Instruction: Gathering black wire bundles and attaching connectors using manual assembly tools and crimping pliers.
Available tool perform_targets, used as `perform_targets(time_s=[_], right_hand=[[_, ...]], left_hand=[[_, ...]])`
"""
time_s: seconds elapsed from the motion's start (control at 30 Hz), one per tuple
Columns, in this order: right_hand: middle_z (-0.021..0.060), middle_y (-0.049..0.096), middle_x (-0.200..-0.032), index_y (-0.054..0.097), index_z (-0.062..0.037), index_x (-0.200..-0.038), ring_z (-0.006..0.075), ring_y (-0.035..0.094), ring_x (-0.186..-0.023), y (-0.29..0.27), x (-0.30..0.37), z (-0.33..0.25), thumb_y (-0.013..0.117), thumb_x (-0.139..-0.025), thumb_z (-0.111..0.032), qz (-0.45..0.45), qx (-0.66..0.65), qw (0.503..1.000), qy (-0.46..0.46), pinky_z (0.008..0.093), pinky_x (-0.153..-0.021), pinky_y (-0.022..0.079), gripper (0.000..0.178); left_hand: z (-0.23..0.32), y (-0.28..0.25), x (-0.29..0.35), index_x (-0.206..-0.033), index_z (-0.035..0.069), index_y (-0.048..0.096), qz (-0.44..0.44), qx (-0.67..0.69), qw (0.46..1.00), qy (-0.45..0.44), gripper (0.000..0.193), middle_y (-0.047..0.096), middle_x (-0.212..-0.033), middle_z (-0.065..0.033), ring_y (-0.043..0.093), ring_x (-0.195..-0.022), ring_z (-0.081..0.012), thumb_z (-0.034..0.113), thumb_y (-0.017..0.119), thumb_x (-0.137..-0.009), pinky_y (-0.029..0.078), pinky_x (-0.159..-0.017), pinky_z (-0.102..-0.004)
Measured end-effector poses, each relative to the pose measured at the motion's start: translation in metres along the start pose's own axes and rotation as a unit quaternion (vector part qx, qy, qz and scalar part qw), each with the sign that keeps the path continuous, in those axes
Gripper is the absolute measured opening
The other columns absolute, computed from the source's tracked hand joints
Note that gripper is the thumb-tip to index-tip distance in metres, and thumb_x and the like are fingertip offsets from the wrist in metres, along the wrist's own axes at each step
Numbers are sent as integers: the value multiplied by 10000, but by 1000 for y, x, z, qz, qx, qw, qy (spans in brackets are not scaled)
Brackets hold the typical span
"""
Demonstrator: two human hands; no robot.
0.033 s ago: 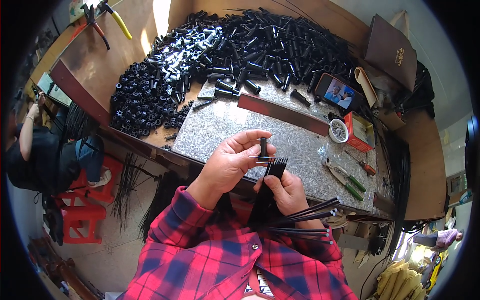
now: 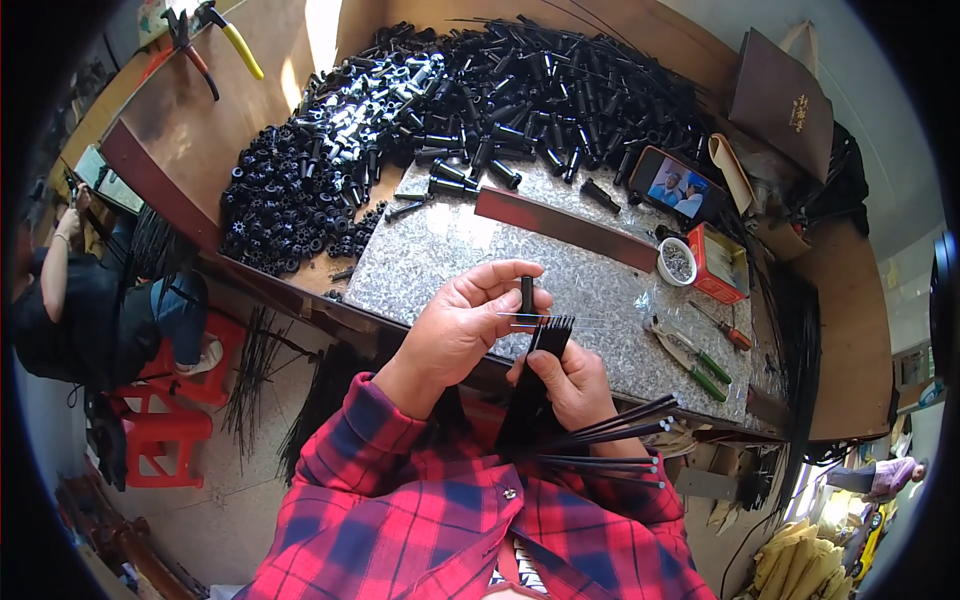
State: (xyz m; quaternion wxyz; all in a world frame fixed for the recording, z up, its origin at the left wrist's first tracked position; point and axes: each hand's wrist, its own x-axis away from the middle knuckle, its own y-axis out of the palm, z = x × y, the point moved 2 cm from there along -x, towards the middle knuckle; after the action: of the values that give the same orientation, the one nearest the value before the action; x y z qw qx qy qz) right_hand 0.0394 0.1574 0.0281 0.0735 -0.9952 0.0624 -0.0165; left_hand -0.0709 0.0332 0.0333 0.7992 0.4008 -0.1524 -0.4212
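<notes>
Black, slim, smooth-looking cylindrical tube is up in the left hand, over the near edge of the speckled grey stone slab. Its lower end sits just beside the tips of a flat row of thin black rods; can't tell if they touch. Fine, pale bluish wires cross there too, too thin to trace.

Risks, my read:
- Tube could slip: small part, fingertip hold only. It'd likely drop to the slab edge or lap.
- Rods could skew or slide out of line if thumb pressure eases.
- Wires could kink or snag if the hands pull apart unevenly.
- Loose, pale-tipped black rods fan out by the right forearm; a plaid red-and-navy sleeve could knock them.

Hands: left is nearly closed, thumb and fingers pinching the tube. Right hand is closed around the flat row, thumb pressed across its front face; fingers behind are mostly hidden, so can't tell their grip.
</notes>
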Motion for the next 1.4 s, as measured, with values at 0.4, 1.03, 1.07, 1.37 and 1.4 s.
perform_targets(time_s=[0.4, 1.03, 1.07, 1.37, 1.4], right_hand=[[22, 637, -756, 628, -16, -857, 80, 577, -690, 2, -1, -1, 517, -959, -225, -12, 25, 999, -22, 227, -623, 457, 258], [22, 638, -752, 620, -17, -865, 83, 582, -683, 3, -1, -3, 521, -956, -217, -17, 26, 999, -16, 229, -620, 466, 241], [22, 638, -752, 620, -17, -865, 83, 582, -683, 3, -2, -2, 521, -956, -217, -17, 26, 999, -16, 229, -620, 466, 241], [23, 641, -753, 615, -17, -872, 81, 587, -681, 4, -3, -3, 519, -957, -216, -12, 24, 999, -31, 231, -617, 471, 237], [24, 642, -754, 616, -16, -872, 81, 588, -680, 4, -3, -3, 518, -957, -215, -14, 25, 999, -18, 232, -617, 472, 237]], left_hand=[[1, 3, 0, -1218, 9, 531, -1, -47, 999, 10, 295, 640, -1029, -114, 631, -936, -173, 76, 524, -931, 505, -847, -299], [-1, -4, -2, -1241, -6, 512, -9, 0, 1000, 21, 330, 633, -1048, -115, 619, -957, -175, 73, 538, -921, 497, -861, -310], [0, -5, -1, -1241, -6, 512, -9, 1, 1000, 21, 330, 633, -1048, -115, 619, -957, -175, 73, 538, -921, 497, -861, -310], [1, -2, 2, -1241, 0, 515, -1, -43, 999, 2, 330, 639, -1052, -118, 627, -951, -172, 77, 540, -921, 503, -853, -304], [1, -3, 2, -1243, 1, 513, -6, -42, 999, 3, 333, 632, -1072, -124, 626, -959, -177, 83, 542, -921, 503, -857, -307]])
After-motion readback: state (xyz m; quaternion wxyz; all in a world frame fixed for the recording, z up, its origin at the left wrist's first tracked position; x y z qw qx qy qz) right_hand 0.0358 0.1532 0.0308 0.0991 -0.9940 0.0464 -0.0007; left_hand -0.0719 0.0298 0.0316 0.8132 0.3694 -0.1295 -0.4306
